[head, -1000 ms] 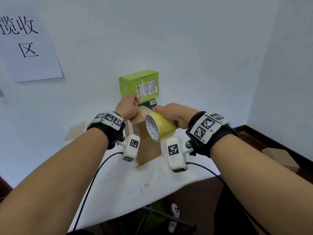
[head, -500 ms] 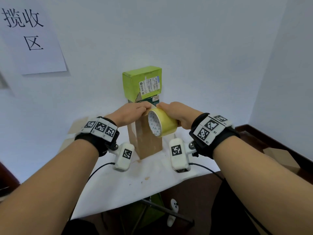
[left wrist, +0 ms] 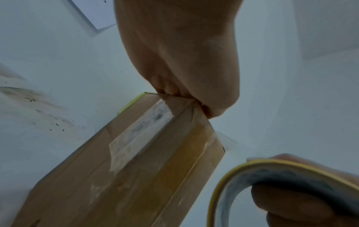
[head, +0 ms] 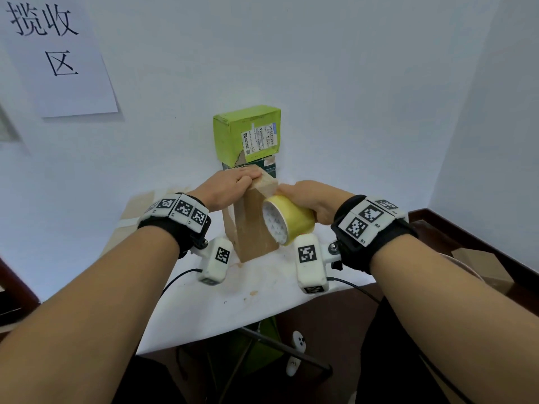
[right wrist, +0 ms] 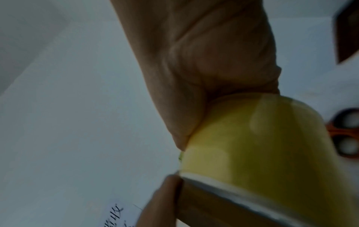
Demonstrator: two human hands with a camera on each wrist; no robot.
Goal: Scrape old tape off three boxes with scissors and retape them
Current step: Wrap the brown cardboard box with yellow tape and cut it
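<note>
A tall brown cardboard box (head: 250,231) stands upright on the white table (head: 221,310). My left hand (head: 230,185) holds its top end, fingers bent over the top edge. The left wrist view shows a whitish strip of old tape (left wrist: 139,135) on the brown box (left wrist: 126,176). My right hand (head: 309,196) grips a yellow tape roll (head: 287,221) against the box's upper right side. The right wrist view shows the tape roll (right wrist: 262,145) up close. Orange-handled scissors (right wrist: 347,133) lie beyond it, blurred.
A green box (head: 248,132) sits on a dark box (head: 262,166) against the wall, just behind the brown one. Flat cardboard (head: 137,211) lies at the table's left. Another carton (head: 481,263) sits low at the right. The table's front edge is near my forearms.
The tape roll has slid from the box's top down its right side. My left hand has shifted onto the top end and stays there.
</note>
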